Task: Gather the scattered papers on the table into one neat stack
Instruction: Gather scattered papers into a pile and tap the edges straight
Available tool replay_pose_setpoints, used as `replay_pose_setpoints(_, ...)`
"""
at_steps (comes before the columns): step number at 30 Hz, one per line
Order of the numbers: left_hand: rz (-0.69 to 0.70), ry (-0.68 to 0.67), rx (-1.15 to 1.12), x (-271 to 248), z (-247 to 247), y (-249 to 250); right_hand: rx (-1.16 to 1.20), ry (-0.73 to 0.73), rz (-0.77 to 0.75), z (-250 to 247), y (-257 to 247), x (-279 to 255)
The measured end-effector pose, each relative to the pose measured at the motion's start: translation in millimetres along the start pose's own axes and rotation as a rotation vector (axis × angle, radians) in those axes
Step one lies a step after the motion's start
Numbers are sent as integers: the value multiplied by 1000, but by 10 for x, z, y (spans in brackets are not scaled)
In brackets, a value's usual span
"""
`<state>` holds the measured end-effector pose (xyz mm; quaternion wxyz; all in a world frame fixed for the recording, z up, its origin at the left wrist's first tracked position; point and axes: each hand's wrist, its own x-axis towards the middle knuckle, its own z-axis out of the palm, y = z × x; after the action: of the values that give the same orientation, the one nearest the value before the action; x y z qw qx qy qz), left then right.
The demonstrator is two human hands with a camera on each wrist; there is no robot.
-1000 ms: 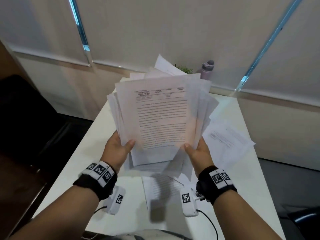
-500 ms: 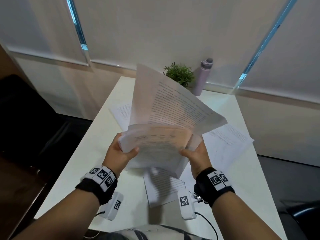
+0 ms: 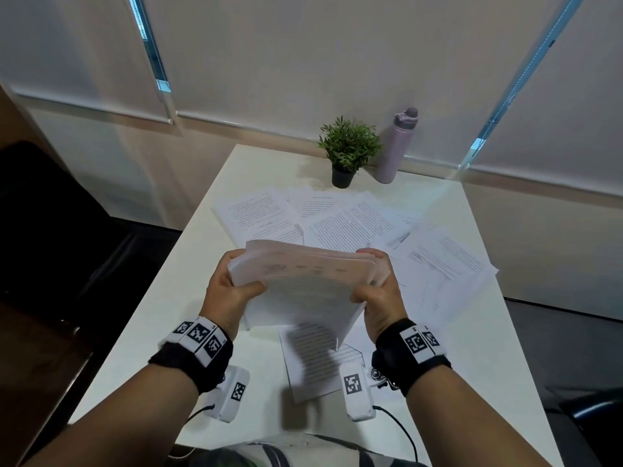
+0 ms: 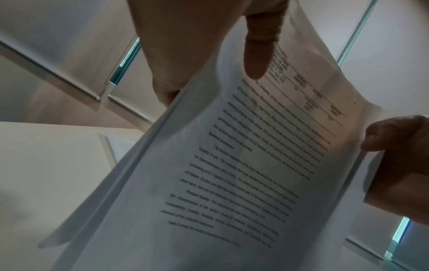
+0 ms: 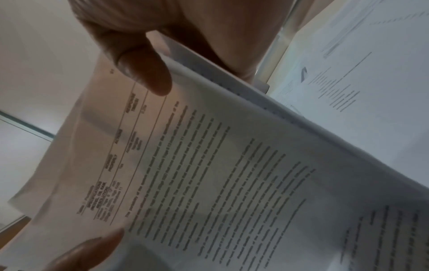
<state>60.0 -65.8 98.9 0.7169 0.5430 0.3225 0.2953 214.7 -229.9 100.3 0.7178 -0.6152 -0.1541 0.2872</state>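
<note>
A gathered sheaf (image 3: 305, 291) is gripped at both side edges by fingers (image 3: 369, 256), above loose sheets (image 3: 350, 224) lying beyond on the surface (image 3: 161, 298).

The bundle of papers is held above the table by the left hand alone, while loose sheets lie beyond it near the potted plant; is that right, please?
Not quite: both hands hold the bundle of papers, the left hand on one edge and the right hand on the other, as the head view shows. Loose sheets do lie beyond it near the potted plant.

One table (image 3: 188, 291), one potted plant (image 3: 349, 148), one bottle (image 3: 396, 146), one held stack of papers (image 3: 303, 284), two hands (image 3: 226, 291); loose sheets (image 3: 350, 224) overlap, uncountable.
</note>
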Motion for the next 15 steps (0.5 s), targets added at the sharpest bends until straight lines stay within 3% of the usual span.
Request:
replay_pose_setpoints(10, 209, 308, 69, 22, 214, 314, -136, -175, 21, 13, -50, -32)
replay_pose_setpoints(15, 260, 355, 56, 45, 319, 376, -185, -210, -8, -8, -89, -65)
